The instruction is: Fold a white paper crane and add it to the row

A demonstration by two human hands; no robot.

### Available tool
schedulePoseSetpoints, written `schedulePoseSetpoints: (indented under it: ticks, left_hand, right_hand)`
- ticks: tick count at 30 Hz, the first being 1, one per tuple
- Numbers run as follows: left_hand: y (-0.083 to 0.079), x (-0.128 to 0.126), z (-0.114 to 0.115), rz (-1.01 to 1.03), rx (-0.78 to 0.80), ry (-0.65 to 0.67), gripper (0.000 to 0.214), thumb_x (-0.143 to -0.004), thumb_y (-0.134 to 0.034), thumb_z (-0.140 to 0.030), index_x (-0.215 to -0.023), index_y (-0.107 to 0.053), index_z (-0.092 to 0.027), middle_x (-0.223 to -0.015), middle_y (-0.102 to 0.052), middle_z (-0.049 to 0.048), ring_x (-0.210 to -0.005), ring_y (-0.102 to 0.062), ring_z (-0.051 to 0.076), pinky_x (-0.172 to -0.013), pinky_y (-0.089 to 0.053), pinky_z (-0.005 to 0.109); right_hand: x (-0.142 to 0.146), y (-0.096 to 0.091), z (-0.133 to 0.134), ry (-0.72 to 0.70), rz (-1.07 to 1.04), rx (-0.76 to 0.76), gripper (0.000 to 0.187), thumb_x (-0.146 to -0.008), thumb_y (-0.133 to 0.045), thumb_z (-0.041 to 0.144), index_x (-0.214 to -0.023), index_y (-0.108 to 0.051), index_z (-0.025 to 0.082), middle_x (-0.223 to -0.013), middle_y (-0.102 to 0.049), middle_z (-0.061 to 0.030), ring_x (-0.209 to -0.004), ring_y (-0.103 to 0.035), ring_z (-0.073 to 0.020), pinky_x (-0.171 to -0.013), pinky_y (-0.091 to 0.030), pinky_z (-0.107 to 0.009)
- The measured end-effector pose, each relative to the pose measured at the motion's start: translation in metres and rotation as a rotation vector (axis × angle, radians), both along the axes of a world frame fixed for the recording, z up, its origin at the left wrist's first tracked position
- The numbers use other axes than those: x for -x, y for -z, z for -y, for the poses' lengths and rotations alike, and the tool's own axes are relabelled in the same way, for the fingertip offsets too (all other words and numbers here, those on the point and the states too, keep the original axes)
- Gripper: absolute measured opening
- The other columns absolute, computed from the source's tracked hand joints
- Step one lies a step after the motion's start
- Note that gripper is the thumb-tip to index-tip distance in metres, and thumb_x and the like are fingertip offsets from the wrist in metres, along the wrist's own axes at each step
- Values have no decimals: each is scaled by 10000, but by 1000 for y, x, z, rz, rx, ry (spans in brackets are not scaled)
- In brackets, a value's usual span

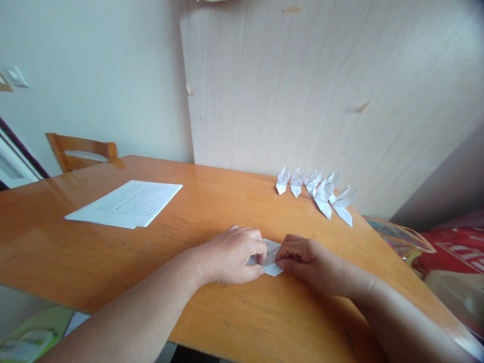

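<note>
Between my two hands a small piece of folded white paper [271, 256] lies on the wooden table [227, 317]. My left hand [236, 256] is closed on its left side, the fingers bent over the paper and the thumb at its near edge. At the right edge my right hand [306, 262] pinches the paper between thumb and fingers. Both hands rest low on the tabletop and hide parts of the sheet. Beyond them, toward the back right, stand several folded paper figures [323, 195] with pointed upright tips.
A stack of printed sheets [124, 204] lies at the left of the table. Behind it is a wooden chair [83, 148]. A pale board [302, 91] stands along the table's far edge. Red and clear bags [454, 257] sit beyond the right edge.
</note>
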State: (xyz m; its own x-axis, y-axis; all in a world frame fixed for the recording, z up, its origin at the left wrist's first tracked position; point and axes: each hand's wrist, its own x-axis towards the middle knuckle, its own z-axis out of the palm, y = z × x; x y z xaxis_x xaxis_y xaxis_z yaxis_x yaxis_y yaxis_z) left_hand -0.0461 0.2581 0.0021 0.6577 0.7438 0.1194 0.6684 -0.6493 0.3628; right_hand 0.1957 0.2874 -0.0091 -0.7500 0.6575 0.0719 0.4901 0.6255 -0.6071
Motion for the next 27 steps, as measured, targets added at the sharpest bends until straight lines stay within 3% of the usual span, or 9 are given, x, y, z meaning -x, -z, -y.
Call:
schedulePoseSetpoints:
  ticks: [8,15,21,27]
  left_hand:
    - [0,1,0,-3,8,6,67,-862,-613,-189,-848,-669,-224,-963,-615,24,-932,-588,196,-864,-435,333]
    - [-3,1,1,-31,38,-1,73,-821,-696,-264,-880,-671,-228,-977,-601,29,-942,-585,209,-835,-437,329]
    - [-2,0,1,-13,52,-14,42,-858,-642,-239,-846,-681,-228,-960,-597,23,-930,-591,193,-818,-439,309]
    - [2,0,-2,24,59,-22,104,-867,-600,-219,-795,-674,-210,-939,-593,27,-889,-586,182,-781,-446,286]
  right_hand:
    - [0,6,3,52,2,103,148,-833,-646,159,-960,-671,232,-862,-618,13,-736,-581,-122,-638,-444,-225]
    - [3,7,3,40,6,79,157,-852,-618,139,-914,-711,249,-900,-641,5,-773,-594,-128,-678,-448,-235]
    - [2,5,0,12,-14,61,169,-891,-573,140,-894,-711,238,-891,-665,1,-825,-609,-147,-735,-460,-260]
    - [6,8,0,119,10,64,147,-920,-553,228,-817,-655,201,-779,-619,3,-703,-554,-138,-622,-418,-254]
